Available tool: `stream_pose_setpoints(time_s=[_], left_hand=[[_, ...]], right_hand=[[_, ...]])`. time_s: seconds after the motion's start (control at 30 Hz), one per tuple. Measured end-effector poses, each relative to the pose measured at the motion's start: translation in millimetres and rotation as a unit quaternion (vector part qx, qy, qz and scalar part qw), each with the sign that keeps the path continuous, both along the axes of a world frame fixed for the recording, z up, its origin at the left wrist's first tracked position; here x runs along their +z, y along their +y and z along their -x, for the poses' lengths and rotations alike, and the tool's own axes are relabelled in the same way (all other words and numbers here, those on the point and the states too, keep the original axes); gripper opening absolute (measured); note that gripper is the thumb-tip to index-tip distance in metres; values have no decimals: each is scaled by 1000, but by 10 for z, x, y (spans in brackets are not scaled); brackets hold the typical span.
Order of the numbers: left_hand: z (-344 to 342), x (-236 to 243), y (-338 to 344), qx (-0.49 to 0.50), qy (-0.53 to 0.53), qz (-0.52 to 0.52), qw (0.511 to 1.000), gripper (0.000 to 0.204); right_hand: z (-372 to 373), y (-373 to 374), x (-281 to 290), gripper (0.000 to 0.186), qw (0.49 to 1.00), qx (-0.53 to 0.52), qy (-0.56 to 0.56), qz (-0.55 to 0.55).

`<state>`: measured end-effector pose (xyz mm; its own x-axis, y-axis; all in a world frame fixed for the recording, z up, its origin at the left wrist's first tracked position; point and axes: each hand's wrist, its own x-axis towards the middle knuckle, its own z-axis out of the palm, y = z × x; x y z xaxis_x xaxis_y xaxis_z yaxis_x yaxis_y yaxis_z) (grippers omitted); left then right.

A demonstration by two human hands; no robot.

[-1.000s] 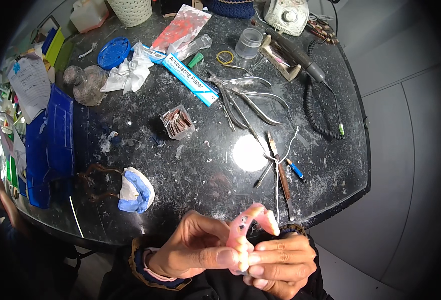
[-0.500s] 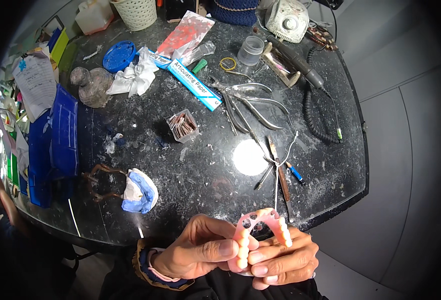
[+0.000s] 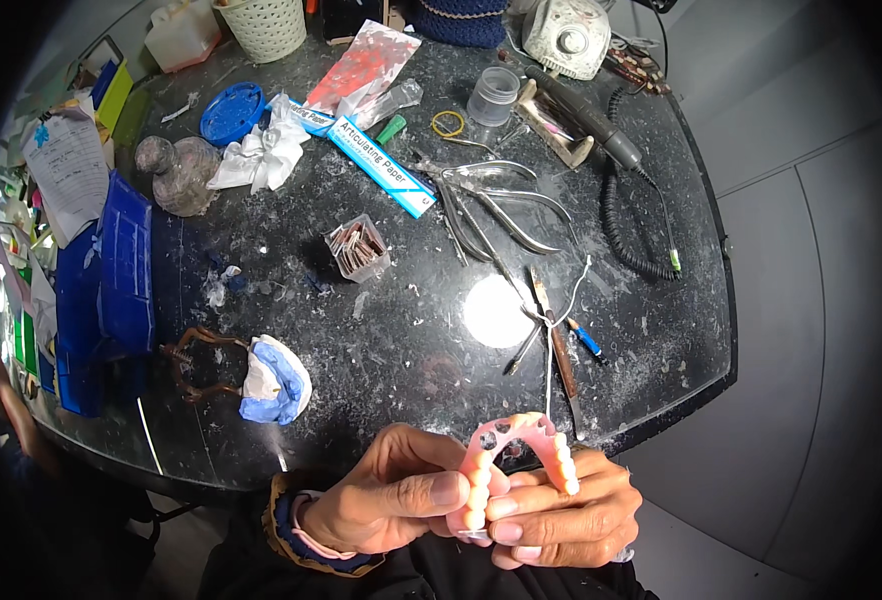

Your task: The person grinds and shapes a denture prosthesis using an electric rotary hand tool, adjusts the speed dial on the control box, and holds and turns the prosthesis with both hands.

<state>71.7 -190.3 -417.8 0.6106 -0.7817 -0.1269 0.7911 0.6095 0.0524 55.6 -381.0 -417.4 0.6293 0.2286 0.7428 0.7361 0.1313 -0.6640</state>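
Observation:
Over the table's near edge I hold a horseshoe-shaped pink partial denture (image 3: 477,470) with cream teeth along both sides and small gaps at its front curve. My left hand (image 3: 391,500) grips its left side, thumb against the teeth. Closed beneath and behind it, my right hand (image 3: 581,515) supports the denture with its fingers; part of that grip is hidden. A thin light-coloured cord or wire (image 3: 548,380) runs up the table behind the denture. To the left lies a dental cast (image 3: 279,380), white and blue, joined to a brown metal articulator (image 3: 201,385).
Pliers (image 3: 506,205), a brown-handled tool (image 3: 561,355) and a blue pencil-like stub (image 3: 585,338) lie beyond my hands. A small tub of strips (image 3: 358,250) stands mid-table. Blue bins (image 3: 126,265) line the left; a handpiece (image 3: 601,130) with coiled cord lies at right.
Both hands and the denture have shifted very slightly left in the picture, as has the table scene. My grip looks the same.

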Motion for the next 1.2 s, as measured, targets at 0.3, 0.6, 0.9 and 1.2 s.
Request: stream_pose_setpoints(time_s=[0.3,0.6,0.9,1.2], left_hand=[[-9,-17,-5,-24,-23,-15,999,30],[31,33,-45,-35,-24,-26,999,26],[110,-34,-109,18,32,77,996,30],[118,-47,-99,32,1,75,997,31]], right_hand=[[141,-38,44,15,988,-47,-6,146],[335,54,-7,17,979,-96,132,120],[41,406,-218,26,983,-106,-92,-119],[31,253,-165,37,968,0,-15,-249]])
